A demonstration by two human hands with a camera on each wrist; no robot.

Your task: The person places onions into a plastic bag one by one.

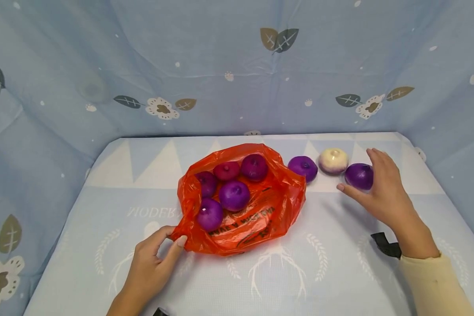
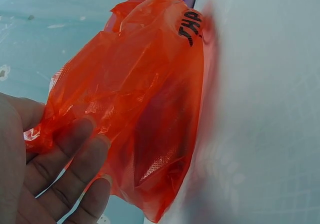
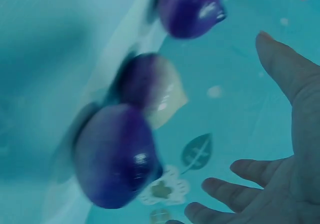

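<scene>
A red plastic bag [image 1: 189, 206] lies with its mouth spread, holding several purple onions [image 1: 235, 195]. My left hand [image 1: 150, 265] pinches the bag's near left edge between thumb and fingers. In the left wrist view, the red film drapes over some of the fingers of that hand [image 2: 65, 171]. At the right, my right hand [image 1: 383, 193] is beside a purple onion [image 1: 358, 176], thumb and fingers spread, holding nothing. The right wrist view shows a gap between this onion [image 3: 117, 156] and the hand [image 3: 305, 134].
A white onion with a purplish base [image 1: 333, 161] and another purple onion [image 1: 303, 168] sit in a row between the bag and my right hand. A black strap [image 1: 386, 245] shows by the right wrist. Patterned blue cloth [image 1: 229, 87] hangs behind the table [image 1: 324, 281].
</scene>
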